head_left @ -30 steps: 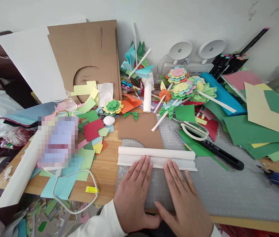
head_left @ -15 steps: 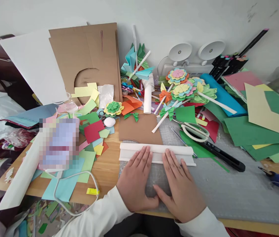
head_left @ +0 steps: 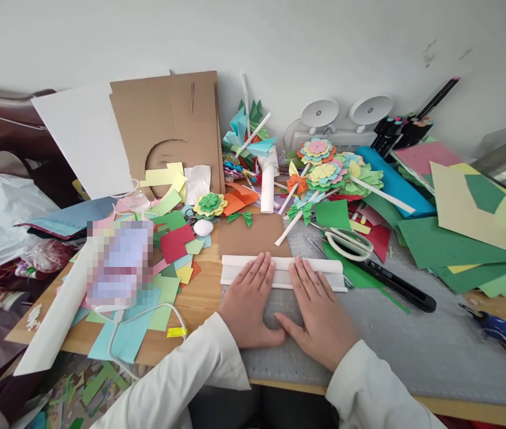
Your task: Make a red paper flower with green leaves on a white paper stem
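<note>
A white sheet of paper, partly rolled along its far edge, lies crosswise on the grey cutting mat. My left hand rests flat on its left half, fingers stretched forward over the paper. On the right half lies my right hand, palm down, with its fingers extended and slightly apart. The two thumbs point toward each other over the mat. Just beyond the paper is a brown cardboard piece. Both hands hide the middle of the roll.
Scissors and a black utility knife lie right of the paper. Paper flowers crowd the back. Green paper sheets pile at right. A phone with a white cable and coloured scraps sit left, near leaning cardboard.
Both hands have slid slightly forward over the paper, staying flat. The camera view has tilted up and shifted a little left.
</note>
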A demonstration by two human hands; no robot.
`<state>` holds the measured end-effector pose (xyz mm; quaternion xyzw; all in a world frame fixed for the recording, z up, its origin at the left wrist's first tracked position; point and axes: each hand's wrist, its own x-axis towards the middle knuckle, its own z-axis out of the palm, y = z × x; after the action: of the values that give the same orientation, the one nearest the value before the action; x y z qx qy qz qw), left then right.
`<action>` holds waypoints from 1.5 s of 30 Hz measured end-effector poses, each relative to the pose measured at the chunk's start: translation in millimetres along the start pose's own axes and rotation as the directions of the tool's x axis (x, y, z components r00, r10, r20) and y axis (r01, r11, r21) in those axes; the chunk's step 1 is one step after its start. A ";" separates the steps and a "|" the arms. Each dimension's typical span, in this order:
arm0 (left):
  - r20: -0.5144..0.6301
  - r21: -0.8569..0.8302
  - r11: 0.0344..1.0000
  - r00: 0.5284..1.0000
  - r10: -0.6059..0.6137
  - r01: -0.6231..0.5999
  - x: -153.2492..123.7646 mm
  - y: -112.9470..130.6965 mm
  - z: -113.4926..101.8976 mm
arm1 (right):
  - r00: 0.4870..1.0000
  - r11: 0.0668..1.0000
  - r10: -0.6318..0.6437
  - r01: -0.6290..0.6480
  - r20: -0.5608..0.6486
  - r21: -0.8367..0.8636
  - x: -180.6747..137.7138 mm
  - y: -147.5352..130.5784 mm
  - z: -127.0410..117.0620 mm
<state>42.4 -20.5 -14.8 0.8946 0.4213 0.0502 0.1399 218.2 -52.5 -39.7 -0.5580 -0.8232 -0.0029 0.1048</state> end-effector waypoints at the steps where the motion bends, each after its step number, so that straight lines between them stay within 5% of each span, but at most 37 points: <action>1: -0.014 0.008 1.000 1.000 0.005 -0.005 1.4 -1.7 1.1 | 1.000 1.000 -0.003 0.003 0.009 -0.001 1.9 1.6 0.2; 13: -0.037 0.021 0.999 0.998 0.046 -0.045 13.8 -16.7 -1.6 | 1.000 1.000 -0.022 0.022 0.013 0.015 17.7 13.0 7.0; 36: -0.006 -0.058 0.998 1.000 -0.010 0.010 -18.7 13.5 0.9 | 0.999 1.000 -0.030 0.030 0.036 0.009 -19.3 -6.8 -6.4; 41: 0.052 -0.086 0.996 0.999 0.006 -0.001 -43.7 34.8 -5.8 | 0.992 0.992 -0.127 0.126 -0.027 -0.032 -45.9 -12.1 -10.8; 45: 0.135 -0.113 0.986 0.981 0.142 -0.127 -67.8 44.1 -7.0 | 0.951 0.953 -0.299 0.294 -0.076 -0.067 -67.2 -8.7 -25.4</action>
<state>30.2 -97.8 6.7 0.9139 0.3457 0.0173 0.2121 238.4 -120.6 -25.7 -0.4302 -0.8920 -0.0652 0.1228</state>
